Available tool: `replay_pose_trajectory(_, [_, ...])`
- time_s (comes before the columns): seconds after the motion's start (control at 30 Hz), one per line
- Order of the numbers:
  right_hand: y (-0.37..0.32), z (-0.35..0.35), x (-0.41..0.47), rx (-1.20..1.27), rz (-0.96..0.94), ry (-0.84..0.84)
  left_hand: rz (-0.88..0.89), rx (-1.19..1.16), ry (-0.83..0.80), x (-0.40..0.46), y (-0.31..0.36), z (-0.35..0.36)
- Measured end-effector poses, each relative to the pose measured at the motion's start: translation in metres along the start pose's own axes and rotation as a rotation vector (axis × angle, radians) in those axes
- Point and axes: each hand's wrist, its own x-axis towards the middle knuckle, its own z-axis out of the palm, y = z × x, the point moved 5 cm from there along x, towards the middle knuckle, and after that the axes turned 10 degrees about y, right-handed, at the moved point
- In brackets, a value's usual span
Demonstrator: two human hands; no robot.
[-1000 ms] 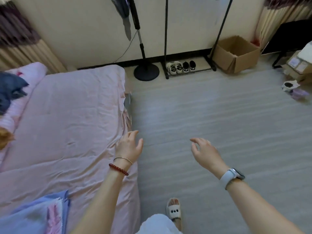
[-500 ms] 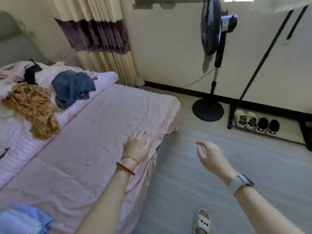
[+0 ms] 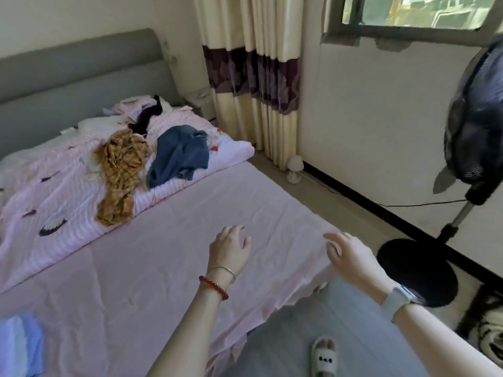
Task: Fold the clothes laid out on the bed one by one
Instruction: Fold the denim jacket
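Clothes for folding: blue garment (image 3: 179, 155) and mustard patterned garment (image 3: 121, 172), both crumpled on the striped pink quilt (image 3: 54, 202) toward the headboard (image 3: 68, 74), with a black item (image 3: 148, 117) beyond. Left hand (image 3: 230, 247) and right hand (image 3: 351, 257) hover empty above the bare pink sheet (image 3: 136, 281), fingers loosely spread, gripping nothing. The garments lie well apart from both hands, ahead and to the left; the left hand is nearer. The mustard piece runs lengthwise toward the foot of the bed; the blue one is a rounded heap. A folded stack (image 3: 16, 346) sits at lower left. Reaching either garment probably requires leaning forward.
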Motion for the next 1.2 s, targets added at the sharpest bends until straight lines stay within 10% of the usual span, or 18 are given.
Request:
replay_pose_trajectory(0.43, [0.124,-0.009,0.265,-0.140,-0.095,-0.146,-0.146,-0.058,-0.011,0.206,0.130,0.149])
replay_pose_trajectory(1.2, [0.177,0.086,0.589,-0.170,-0.377,-0.507,-0.568,0.170,0.046,0.397,0.134,0.269])
